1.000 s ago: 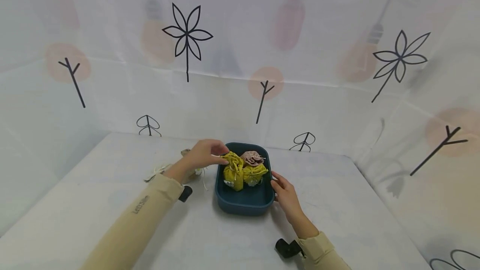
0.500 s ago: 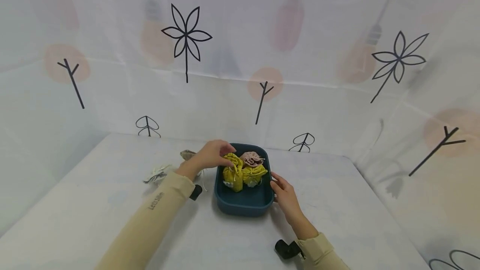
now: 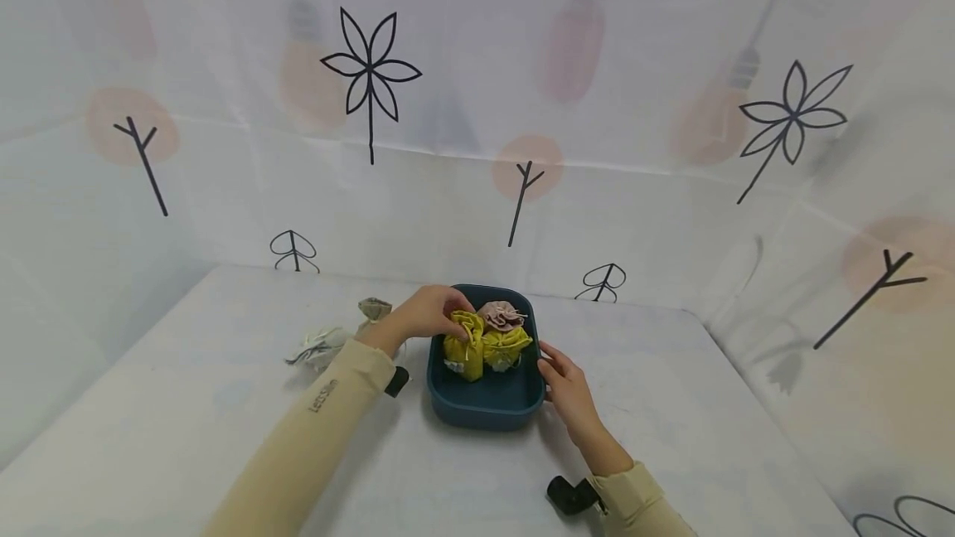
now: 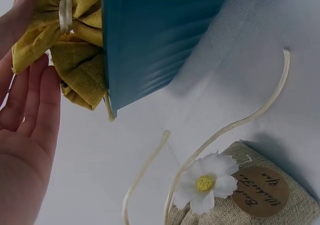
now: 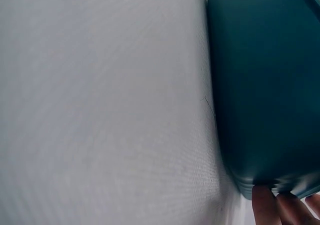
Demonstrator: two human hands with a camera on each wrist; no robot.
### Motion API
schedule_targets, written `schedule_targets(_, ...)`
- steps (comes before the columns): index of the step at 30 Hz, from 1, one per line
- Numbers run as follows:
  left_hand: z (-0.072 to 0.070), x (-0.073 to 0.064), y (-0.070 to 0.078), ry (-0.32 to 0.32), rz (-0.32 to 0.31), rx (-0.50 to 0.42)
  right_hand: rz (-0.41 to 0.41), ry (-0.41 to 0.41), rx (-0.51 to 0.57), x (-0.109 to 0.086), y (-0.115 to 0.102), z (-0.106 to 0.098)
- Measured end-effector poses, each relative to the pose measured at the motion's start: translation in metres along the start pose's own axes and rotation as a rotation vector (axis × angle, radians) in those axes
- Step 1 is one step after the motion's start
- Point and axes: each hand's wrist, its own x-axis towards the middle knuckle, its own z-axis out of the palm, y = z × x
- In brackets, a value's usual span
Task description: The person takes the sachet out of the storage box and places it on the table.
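Printed backdrop (image 3: 440, 222) — black flower outlines (image 3: 370, 68) — behind a white table (image 3: 186, 388).

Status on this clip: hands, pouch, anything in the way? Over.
Left hand at top of left yellow pouch, grip unclear. Right hand touching right wall of teal bin. Pouch in bin, top above rim. Pink pouch and right yellow pouch alongside.

The left arm (image 3: 306, 446), in a long beige cloth sleeve (image 3: 339, 398) with small dark letters, stretches forward and slants to the right. The bare left hand (image 3: 429, 313) bends inward, its thumb (image 4: 19, 12) on one side and its fingers (image 4: 48, 100) on the other, in a pinch. The right arm (image 3: 643, 507), in a beige cloth sleeve too, slants forward and to the left. The bare right hand (image 3: 573, 394) points ahead, its fingers (image 5: 265, 204) mostly straight.
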Motion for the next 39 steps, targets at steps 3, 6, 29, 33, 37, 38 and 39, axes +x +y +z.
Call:
schedule_targets(3, 0.001, 0.001, 0.0, 0.012, -0.003, -0.009, 0.0, 0.004, -0.004, 0.0, 0.0, 0.0)
schedule_targets(6, 0.002, 0.001, 0.0, 0.024, 0.003, -0.013, 0.001, 0.006, -0.013, 0.001, 0.001, 0.0)
schedule_targets(29, 0.004, -0.001, 0.001, 0.075, 0.039, -0.048, -0.008, 0.016, -0.011, 0.0, -0.001, 0.0)
schedule_targets(33, 0.004, -0.001, 0.003, 0.082, 0.037, -0.042, -0.005, 0.014, -0.011, 0.0, 0.0, 0.0)
schedule_targets(37, 0.002, -0.004, 0.006, 0.096, 0.034, -0.05, -0.005, 0.006, -0.008, -0.001, -0.001, 0.0)
schedule_targets(38, 0.001, -0.005, 0.007, 0.101, 0.036, -0.057, -0.005, 0.007, -0.008, -0.002, -0.001, 0.0)
schedule_targets(39, 0.0, -0.006, 0.009, 0.105, 0.04, -0.067, -0.006, 0.011, -0.008, -0.002, -0.002, -0.001)
